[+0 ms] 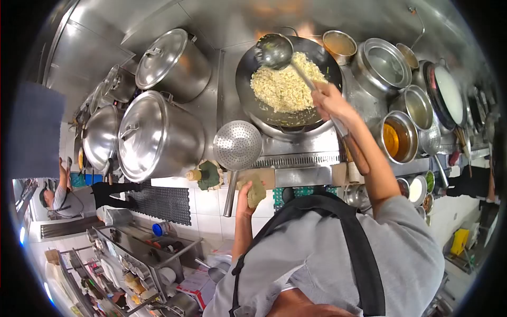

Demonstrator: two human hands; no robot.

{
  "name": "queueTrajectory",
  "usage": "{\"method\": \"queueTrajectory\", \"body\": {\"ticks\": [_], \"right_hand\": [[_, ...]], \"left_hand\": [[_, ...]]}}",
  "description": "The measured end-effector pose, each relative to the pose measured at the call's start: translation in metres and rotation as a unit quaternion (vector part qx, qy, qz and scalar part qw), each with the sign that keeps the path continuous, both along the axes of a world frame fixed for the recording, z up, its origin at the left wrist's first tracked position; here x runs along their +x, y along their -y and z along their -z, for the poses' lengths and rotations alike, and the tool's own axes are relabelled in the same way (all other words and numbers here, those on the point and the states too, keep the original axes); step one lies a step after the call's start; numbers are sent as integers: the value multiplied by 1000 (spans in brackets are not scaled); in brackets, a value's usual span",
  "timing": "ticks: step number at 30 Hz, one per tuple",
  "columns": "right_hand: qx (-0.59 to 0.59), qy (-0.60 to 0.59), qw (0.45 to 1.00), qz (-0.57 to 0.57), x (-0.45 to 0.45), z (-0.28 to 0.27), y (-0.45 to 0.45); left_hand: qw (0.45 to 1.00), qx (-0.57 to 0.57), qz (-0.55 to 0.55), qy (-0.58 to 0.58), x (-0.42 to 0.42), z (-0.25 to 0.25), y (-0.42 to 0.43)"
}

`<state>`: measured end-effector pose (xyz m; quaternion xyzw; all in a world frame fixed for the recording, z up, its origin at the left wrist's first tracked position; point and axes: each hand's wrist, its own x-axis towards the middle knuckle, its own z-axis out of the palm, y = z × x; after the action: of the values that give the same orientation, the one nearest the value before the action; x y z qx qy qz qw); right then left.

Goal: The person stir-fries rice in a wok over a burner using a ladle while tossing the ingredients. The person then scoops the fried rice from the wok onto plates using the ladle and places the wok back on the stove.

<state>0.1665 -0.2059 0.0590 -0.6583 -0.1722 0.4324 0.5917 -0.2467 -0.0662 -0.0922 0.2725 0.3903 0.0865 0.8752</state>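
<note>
My right hand (330, 100) is closed around the long handle of a ladle (274, 51), whose dark bowl is over the far left side of a wok (250, 105). Pale yellow rice with small bits in it (288, 87) is heaped in the wok. Lower down, my left hand (244, 199) grips a folded greenish cloth (255, 192) in front of the stove edge. Close to that hand, a perforated strainer (237, 143) lies with its handle pointing down toward me.
Large lidded pots (158, 134) stand left of the wok. To its right are a pan of amber liquid (398, 138), a wide steel pot (385, 61) and small bowls (417, 187). A person (71, 198) is at far left; another's dark clothing (467, 180) shows at far right.
</note>
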Motion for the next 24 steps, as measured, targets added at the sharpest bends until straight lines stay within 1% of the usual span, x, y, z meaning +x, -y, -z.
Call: {"method": "queueTrajectory", "body": {"ticks": [1, 2, 3, 4, 5, 6, 7, 8, 9, 10, 11, 12, 13, 14, 15, 16, 17, 19, 20, 21, 22, 23, 24], "right_hand": [[44, -219, 975, -5, -1, 23, 2], [-28, -139, 989, -27, 20, 85, -4], [-108, 38, 993, -26, 16, 81, -1], [-183, 218, 958, -25, 14, 67, -2], [-250, 391, 886, -27, 17, 52, -3], [-264, 479, 837, -2, 18, 43, 15], [-178, 466, 867, -7, 16, 9, 39], [-60, 510, 858, 6, 18, -2, 66], [-142, 327, 934, 10, -13, -65, 82], [-111, 183, 976, 22, -16, -63, 99], [-85, 93, 992, 19, -9, -47, 99], [-66, 2, 998, 20, -2, -32, 100], [-58, -36, 998, 5, 12, 9, 87], [-49, -74, 996, -8, 23, 36, 79], [-138, 86, 987, -9, 22, 42, 60], [-217, 249, 944, -12, 21, 38, 31], [-218, 400, 890, -32, 21, 32, 21], [-133, 255, 957, -38, 3, -7, 27], [-61, 66, 996, -29, 1, -6, 33], [13, -127, 992, -20, 0, 2, 44], [84, -316, 945, -11, 1, 13, 52], [36, -291, 956, 21, -2, 32, 47], [-14, -162, 987, 4, 3, 52, 43]], "left_hand": [[1000, -13, -9, -2, -3, 1, 5], [1000, -22, -6, -5, -7, 1, 11], [1000, -29, -3, -4, -6, 1, 11], [999, -37, -1, -1, -2, 1, 10], [1000, -19, 11, 22, 0, 1, 8], [999, -7, 24, 34, -12, -3, 11], [998, 4, 36, 46, -23, -4, 15], [999, -11, 7, 43, -28, -1, 19], [998, -18, -7, 52, -32, 3, 21], [998, -22, -16, 65, -35, 8, 24], [996, -20, -24, 79, -33, 14, 23], [994, -51, -34, 85, -29, 19, 22], [995, -61, -35, 71, -21, 17, 23], [995, -70, -34, 59, -7, 11, 21], [995, -79, -34, 51, 7, 6, 22], [994, -86, -11, 63, 18, 1, 20], [994, -79, -7, 75, 33, -2, 17], [994, -69, 6, 85, 54, -9, 18], [994, -49, 11, 97, 66, -14, 18], [991, -71, 20, 108, 78, -16, 13], [988, -95, 30, 119, 92, -17, 8], [983, -125, 39, 126, 102, -17, 9], [979, -159, 43, 117, 117, -19, 7]]}}
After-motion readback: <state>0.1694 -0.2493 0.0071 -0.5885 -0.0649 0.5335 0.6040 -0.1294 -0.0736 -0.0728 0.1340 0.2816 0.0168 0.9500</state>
